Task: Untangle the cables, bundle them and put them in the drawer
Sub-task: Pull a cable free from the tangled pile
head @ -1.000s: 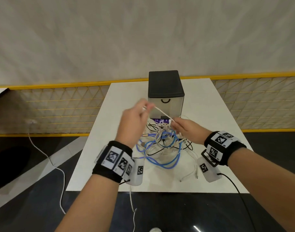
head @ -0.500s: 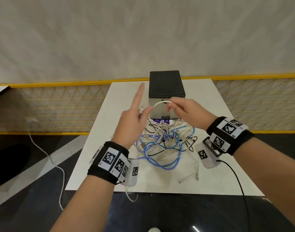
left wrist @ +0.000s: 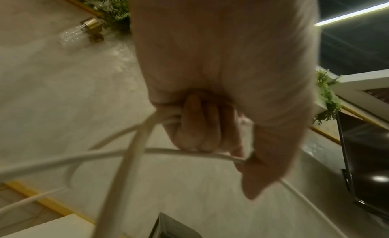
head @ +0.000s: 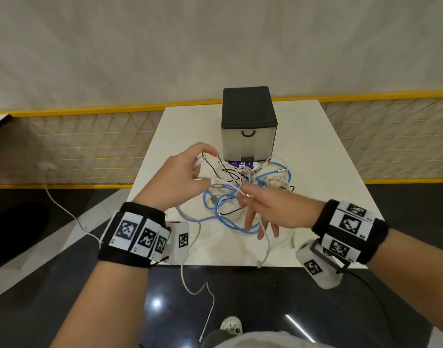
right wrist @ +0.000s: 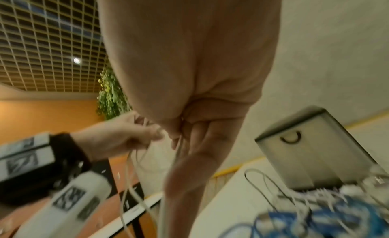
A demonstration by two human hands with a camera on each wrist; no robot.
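A tangle of blue, white and black cables [head: 223, 217] lies on the white table [head: 328, 172] in front of a small drawer unit [head: 249, 116] with a black top, its drawer closed. My left hand [head: 205, 169] is raised over the tangle's left side. Its fingers [left wrist: 202, 133] are curled round loops of a white cable [left wrist: 134, 150]. My right hand [head: 248, 197] pinches the same white cable [head: 226, 185] between thumb and forefinger, close to the left hand. The other right fingers [right wrist: 185, 166] point down. The cable's free end [head: 264, 247] hangs past the table's front edge.
A purple label [head: 241, 164] shows under the drawer unit's front. A yellow-framed mesh barrier [head: 89, 146] runs behind the table. A white lead [head: 62, 207] trails over the dark floor at left. Another lead [head: 198, 292] hangs from my left wrist. A shoe [head: 231, 326] shows below.
My right hand came down from beside the drawer front to near the left hand, bringing the white cable. My left forefinger, earlier pointing up, is now curled with the others round the cable.
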